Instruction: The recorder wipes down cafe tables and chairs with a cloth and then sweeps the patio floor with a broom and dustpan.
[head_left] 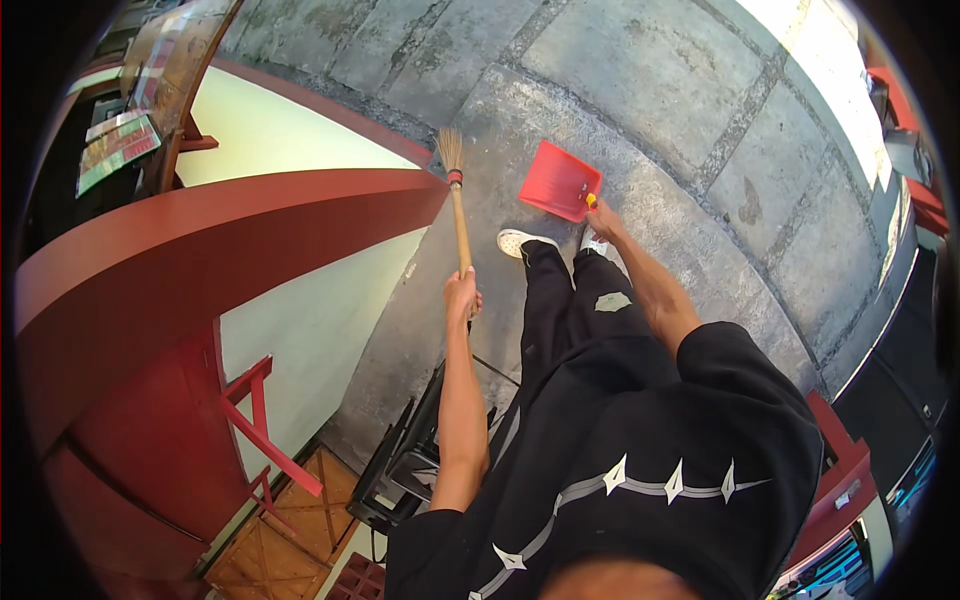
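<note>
My left hand (462, 293) grips the wooden handle of a broom (459, 225), whose straw bristles with a red binding point away from me, near the corner of a red wall trim. My right hand (603, 220) is closed on the short handle of a red plastic dustpan (555, 175), just above my feet in white shoes (515, 240). The dustpan lies to the right of the broom over the grey concrete floor; whether it touches the floor I cannot tell.
A curved red ledge (150, 225) and cream wall (300, 310) line the left, with red bracket rails (255, 420) and a wooden panel (275, 555) below. Black equipment (395, 470) stands beside my legs. Concrete slabs (650, 80) lie ahead; red fixtures (830, 480) stand at the right.
</note>
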